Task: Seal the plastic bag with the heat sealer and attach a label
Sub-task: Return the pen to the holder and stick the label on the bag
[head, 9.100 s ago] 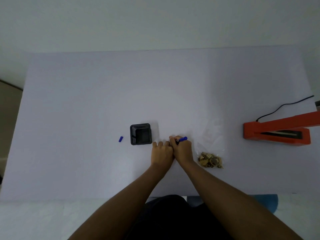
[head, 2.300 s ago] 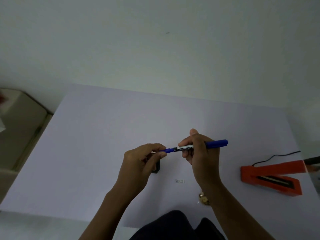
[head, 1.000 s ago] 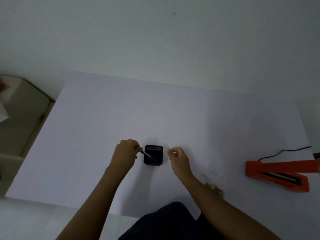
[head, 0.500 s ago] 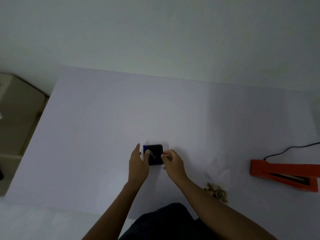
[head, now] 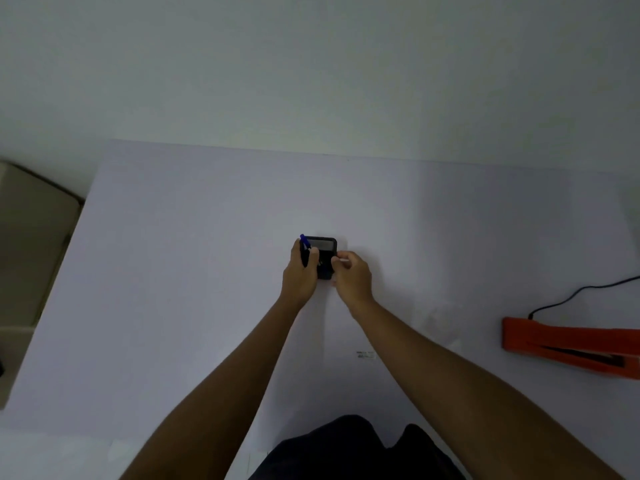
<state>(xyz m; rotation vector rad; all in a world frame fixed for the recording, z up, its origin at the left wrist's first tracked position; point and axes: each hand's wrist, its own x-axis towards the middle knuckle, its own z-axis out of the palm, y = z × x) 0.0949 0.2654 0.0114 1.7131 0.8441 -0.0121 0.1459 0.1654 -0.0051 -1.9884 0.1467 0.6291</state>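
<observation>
My left hand [head: 299, 271] grips a blue pen [head: 304, 244] at the left edge of a small black tray [head: 325, 247]. My right hand [head: 351, 275] sits at the tray's right side, fingers curled, pinching a small white strip [head: 344, 260]. A small written label [head: 365, 355] lies on the white table between my forearms. The clear plastic bag [head: 441, 322] is faintly visible to the right of my right forearm, its contents hidden. The orange heat sealer [head: 568, 344] lies at the right edge with its arm raised.
A black cable [head: 581, 291] runs from the sealer toward the right edge. The white table [head: 194, 271] ends at a wall behind. A beige surface [head: 31, 237] stands beyond its left edge.
Both hands have come together at the black tray. My left hand has brought the capped pen to the tray's left edge, and my right hand now pinches a white strip.
</observation>
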